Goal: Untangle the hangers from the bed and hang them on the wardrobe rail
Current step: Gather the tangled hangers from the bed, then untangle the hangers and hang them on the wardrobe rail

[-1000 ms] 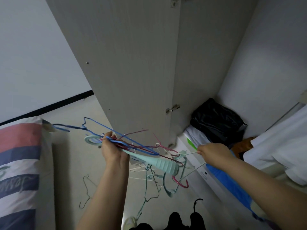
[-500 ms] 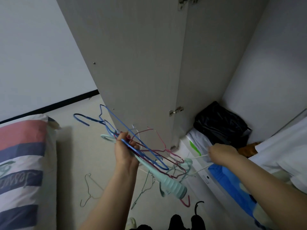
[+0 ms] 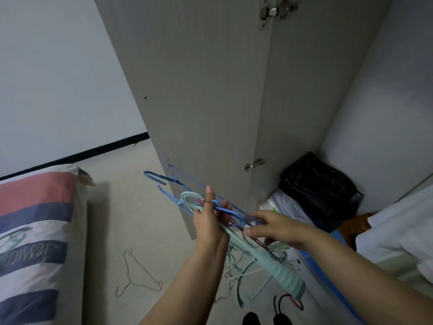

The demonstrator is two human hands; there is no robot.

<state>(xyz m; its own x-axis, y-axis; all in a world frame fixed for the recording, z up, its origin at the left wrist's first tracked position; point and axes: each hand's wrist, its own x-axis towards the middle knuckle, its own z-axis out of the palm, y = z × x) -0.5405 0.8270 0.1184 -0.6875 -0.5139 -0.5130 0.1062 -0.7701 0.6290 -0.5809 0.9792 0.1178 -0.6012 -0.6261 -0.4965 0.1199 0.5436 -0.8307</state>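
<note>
Untangling in hand: a bundle of hangers held up in front of the wardrobe door [image 3: 210, 90], none on a rail yet.

The left hand [image 3: 209, 222] grips the hangers [image 3: 236, 221] near their hooks, fingers curled round the bunch with the forefinger pointing up; the right hand [image 3: 269, 225] reaches into the wires, fingers spread apart, closed on nothing that I can make out. The bundle is thin blue and red wire hangers crossed over a thick mint one [image 3: 281, 270], more dangling below. Next, I judge, one hanger must be picked out and slid free along its hook without dragging the rest. One wire hanger [image 3: 138, 275] lies on the floor beside the bed [image 3: 35, 231]; no rail is in view.
</note>
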